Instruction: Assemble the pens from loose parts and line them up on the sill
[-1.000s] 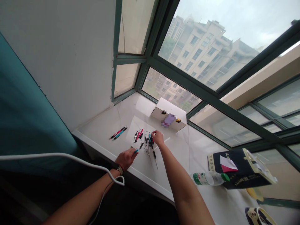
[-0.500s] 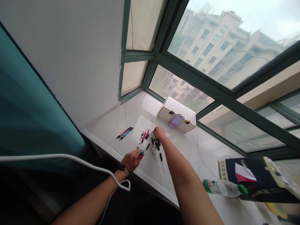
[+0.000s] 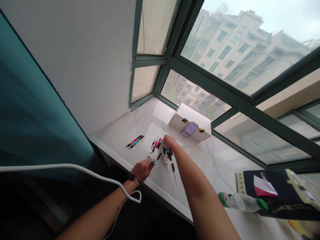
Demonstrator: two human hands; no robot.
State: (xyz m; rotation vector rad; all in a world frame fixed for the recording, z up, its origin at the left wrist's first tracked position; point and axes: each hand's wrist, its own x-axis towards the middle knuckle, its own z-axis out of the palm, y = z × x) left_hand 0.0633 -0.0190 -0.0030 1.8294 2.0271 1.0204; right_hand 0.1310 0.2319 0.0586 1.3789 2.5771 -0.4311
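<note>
My left hand (image 3: 142,169), with a band on its wrist, is closed on a teal pen part (image 3: 153,162) near the front edge of the white ledge (image 3: 120,156). My right hand (image 3: 169,141) reaches down at the far side of a loose pile of pen parts (image 3: 165,156); its fingers are closed and whatever they hold is too small to make out. Pink pen barrels (image 3: 156,144) lie just left of it. A black-and-silver pen part (image 3: 174,173) lies nearer to me. Two pens, one red (image 3: 134,140) and one teal (image 3: 137,142), lie side by side at the left.
A white box (image 3: 193,123) stands by the window behind the parts. At the right, a green-capped plastic bottle (image 3: 240,201) lies against a dark printed bag (image 3: 250,181). A white cable (image 3: 82,168) crosses in front of my left forearm.
The whole view has shifted slightly as the camera moved. Both hands keep nearly the same places among the pen parts.
</note>
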